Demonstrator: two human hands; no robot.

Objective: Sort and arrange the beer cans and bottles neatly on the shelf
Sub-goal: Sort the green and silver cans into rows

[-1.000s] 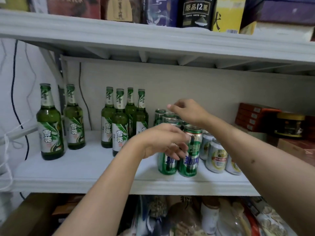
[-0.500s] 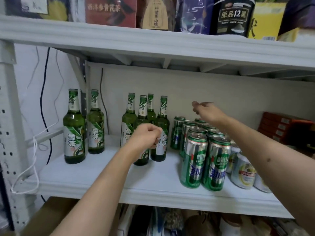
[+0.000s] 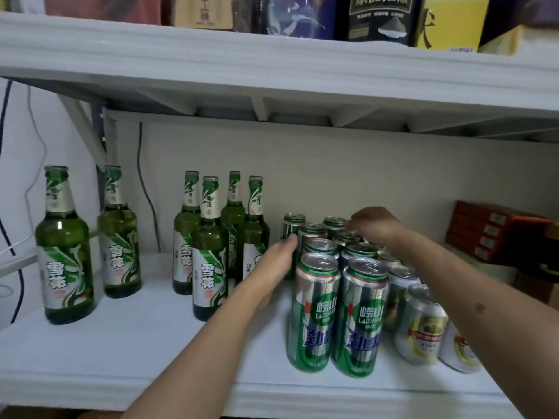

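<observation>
1. Head view, the only one: a white shelf (image 3: 127, 352) carries green beer bottles to the left and beer cans to the right, all standing upright.
2. Two bottles (image 3: 65, 246) stand apart at the far left; four more bottles (image 3: 208, 252) cluster near the middle.
3. The green cans (image 3: 314, 313) stand in two tight rows running front to back, apparently grouped by brand; silver and gold cans (image 3: 420, 325) sit just beside them on the right.
4. The left hand (image 3: 276, 263) reaches in between the bottle cluster and the can rows, fingers fairly straight, fingertips against the left side of a rear green can. It seems to steady or nudge the row, gripping nothing.
5. The right hand (image 3: 373, 222) hovers over the tops of the rear cans, fingers curled downward. Whether it pinches a can top cannot be told.
6. Red boxes (image 3: 490, 231) lie stacked at the far right.
</observation>
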